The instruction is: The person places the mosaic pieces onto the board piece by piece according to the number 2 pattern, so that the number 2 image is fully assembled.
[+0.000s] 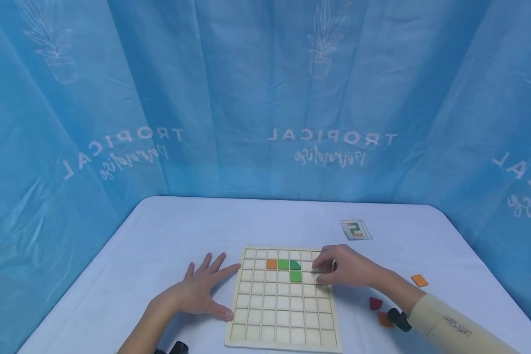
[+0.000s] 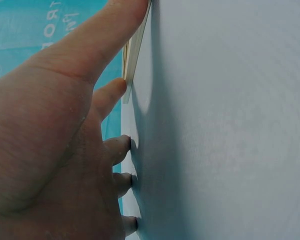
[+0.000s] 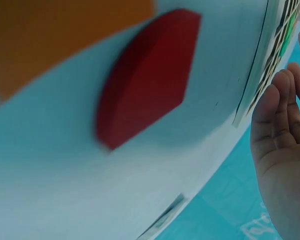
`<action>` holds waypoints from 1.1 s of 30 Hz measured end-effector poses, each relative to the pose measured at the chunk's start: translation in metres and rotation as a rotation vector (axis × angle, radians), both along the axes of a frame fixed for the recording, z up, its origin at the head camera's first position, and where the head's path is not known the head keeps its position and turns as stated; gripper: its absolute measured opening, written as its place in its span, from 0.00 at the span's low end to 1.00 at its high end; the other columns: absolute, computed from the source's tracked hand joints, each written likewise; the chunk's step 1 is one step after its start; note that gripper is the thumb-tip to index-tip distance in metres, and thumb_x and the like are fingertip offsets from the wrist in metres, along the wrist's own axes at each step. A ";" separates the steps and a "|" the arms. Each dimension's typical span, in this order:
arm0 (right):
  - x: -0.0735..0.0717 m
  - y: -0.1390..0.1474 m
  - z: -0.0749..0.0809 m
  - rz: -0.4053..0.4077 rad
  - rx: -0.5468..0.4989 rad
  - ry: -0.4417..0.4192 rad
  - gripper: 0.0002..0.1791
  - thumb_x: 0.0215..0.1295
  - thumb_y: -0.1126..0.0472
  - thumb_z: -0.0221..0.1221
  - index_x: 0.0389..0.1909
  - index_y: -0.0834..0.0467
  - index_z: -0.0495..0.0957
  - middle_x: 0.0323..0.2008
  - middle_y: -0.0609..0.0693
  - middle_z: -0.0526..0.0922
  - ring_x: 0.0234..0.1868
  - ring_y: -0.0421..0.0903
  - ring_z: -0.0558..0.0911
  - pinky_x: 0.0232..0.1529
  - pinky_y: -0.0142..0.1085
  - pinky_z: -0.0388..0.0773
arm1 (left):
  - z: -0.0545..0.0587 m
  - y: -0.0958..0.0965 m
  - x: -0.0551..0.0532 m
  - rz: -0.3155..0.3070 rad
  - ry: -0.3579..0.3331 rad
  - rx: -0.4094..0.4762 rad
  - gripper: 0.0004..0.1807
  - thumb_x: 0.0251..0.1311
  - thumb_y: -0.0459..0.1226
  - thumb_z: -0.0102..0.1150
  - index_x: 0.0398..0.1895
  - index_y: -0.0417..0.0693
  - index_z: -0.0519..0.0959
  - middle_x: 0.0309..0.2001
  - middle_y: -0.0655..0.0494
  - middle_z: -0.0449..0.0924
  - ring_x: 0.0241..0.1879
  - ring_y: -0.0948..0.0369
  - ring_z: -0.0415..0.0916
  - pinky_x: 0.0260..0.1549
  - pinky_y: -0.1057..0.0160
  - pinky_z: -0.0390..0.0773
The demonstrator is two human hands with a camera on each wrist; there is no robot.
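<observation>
A pale gridded board (image 1: 269,333) lies on the white table. In its upper rows sit an orange square tile (image 1: 272,264), a green square tile (image 1: 283,264) and a green quarter-round tile (image 1: 295,265) in a line, with another green square tile (image 1: 295,277) below the quarter-round one. My left hand (image 1: 199,290) is spread flat beside the board, thumb and index fingertip at its left edge. Over the board's upper right edge is my right hand (image 1: 347,267), fingers loosely bent and thumb apart from them. No tile shows between its fingers in the right wrist view.
A small card (image 1: 356,229) with a coloured grid pattern lies behind the board to the right. Loose on the right are an orange square tile (image 1: 419,280), a red quarter-round tile (image 3: 150,80) and a darker orange tile (image 1: 384,319) partly behind the wrist camera. Blue curtains (image 1: 248,98) hang around the table.
</observation>
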State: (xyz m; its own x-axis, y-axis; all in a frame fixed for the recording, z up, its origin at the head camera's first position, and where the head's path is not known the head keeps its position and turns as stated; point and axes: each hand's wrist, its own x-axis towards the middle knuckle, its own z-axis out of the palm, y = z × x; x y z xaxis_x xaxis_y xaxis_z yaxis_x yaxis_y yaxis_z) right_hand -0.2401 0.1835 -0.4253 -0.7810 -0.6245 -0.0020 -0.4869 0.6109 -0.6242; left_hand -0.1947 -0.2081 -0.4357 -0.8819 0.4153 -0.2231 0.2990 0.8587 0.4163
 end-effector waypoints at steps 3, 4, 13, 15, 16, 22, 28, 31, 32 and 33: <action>0.003 0.009 0.000 -0.010 0.000 0.007 0.13 0.54 0.53 0.70 0.41 0.49 0.86 0.33 0.40 0.80 0.32 0.38 0.78 0.33 0.33 0.78 | 0.000 0.000 0.001 0.000 -0.003 0.000 0.59 0.30 0.72 0.66 0.73 0.72 0.58 0.76 0.50 0.40 0.73 0.42 0.27 0.61 0.30 0.29; 0.003 0.012 0.000 -0.012 -0.001 0.006 0.13 0.55 0.53 0.70 0.41 0.49 0.85 0.34 0.40 0.81 0.32 0.38 0.78 0.33 0.33 0.78 | 0.000 -0.001 0.001 0.002 -0.005 -0.001 0.59 0.30 0.72 0.66 0.73 0.72 0.58 0.76 0.50 0.40 0.73 0.42 0.27 0.61 0.30 0.29; 0.010 0.041 -0.001 -0.068 -0.001 0.016 0.12 0.55 0.51 0.70 0.41 0.47 0.85 0.36 0.41 0.80 0.32 0.39 0.78 0.33 0.33 0.79 | -0.001 -0.002 0.002 -0.017 0.010 0.021 0.58 0.32 0.71 0.66 0.73 0.71 0.57 0.76 0.49 0.39 0.73 0.42 0.26 0.60 0.30 0.27; 0.012 0.048 0.001 -0.079 -0.012 0.020 0.12 0.55 0.51 0.70 0.40 0.47 0.84 0.36 0.42 0.81 0.32 0.39 0.78 0.33 0.33 0.79 | -0.001 -0.001 0.001 -0.014 0.018 0.012 0.59 0.31 0.72 0.65 0.73 0.72 0.57 0.76 0.50 0.39 0.73 0.42 0.26 0.60 0.30 0.28; 0.012 0.051 0.002 -0.084 -0.018 0.019 0.12 0.55 0.51 0.70 0.40 0.47 0.84 0.36 0.43 0.81 0.32 0.39 0.78 0.34 0.33 0.79 | -0.001 -0.001 0.001 -0.011 0.018 0.011 0.59 0.31 0.72 0.66 0.73 0.72 0.57 0.76 0.50 0.39 0.73 0.42 0.26 0.60 0.30 0.28; 0.017 0.071 0.002 -0.139 -0.011 0.011 0.14 0.54 0.50 0.71 0.40 0.48 0.84 0.35 0.43 0.81 0.31 0.39 0.78 0.33 0.33 0.78 | -0.002 -0.001 0.000 -0.010 0.019 0.006 0.59 0.30 0.72 0.66 0.73 0.73 0.57 0.76 0.50 0.39 0.73 0.42 0.27 0.60 0.30 0.28; 0.024 0.090 0.003 -0.222 0.030 0.015 0.15 0.52 0.50 0.71 0.41 0.48 0.84 0.31 0.39 0.79 0.30 0.40 0.77 0.31 0.32 0.77 | -0.002 0.000 0.000 -0.004 0.023 -0.004 0.60 0.29 0.73 0.65 0.73 0.73 0.57 0.76 0.51 0.39 0.73 0.42 0.27 0.60 0.30 0.28; 0.028 0.100 0.003 -0.265 0.063 0.009 0.16 0.51 0.49 0.72 0.41 0.47 0.84 0.30 0.38 0.79 0.31 0.41 0.76 0.31 0.31 0.77 | -0.002 0.000 0.000 -0.004 0.022 -0.006 0.60 0.29 0.73 0.65 0.73 0.73 0.57 0.76 0.51 0.39 0.73 0.42 0.27 0.60 0.30 0.29; 0.029 0.103 0.003 -0.274 0.071 0.010 0.16 0.51 0.49 0.72 0.41 0.48 0.84 0.31 0.38 0.78 0.31 0.41 0.76 0.31 0.31 0.77 | -0.001 0.000 0.000 -0.005 0.022 -0.006 0.60 0.29 0.73 0.65 0.73 0.73 0.57 0.76 0.51 0.39 0.73 0.42 0.27 0.60 0.30 0.29; 0.031 0.107 0.003 -0.286 0.081 0.011 0.16 0.51 0.49 0.72 0.41 0.47 0.83 0.31 0.38 0.78 0.32 0.41 0.76 0.32 0.31 0.77 | -0.001 0.000 0.000 -0.006 0.020 -0.004 0.60 0.29 0.73 0.66 0.73 0.73 0.57 0.76 0.51 0.39 0.73 0.42 0.27 0.60 0.30 0.29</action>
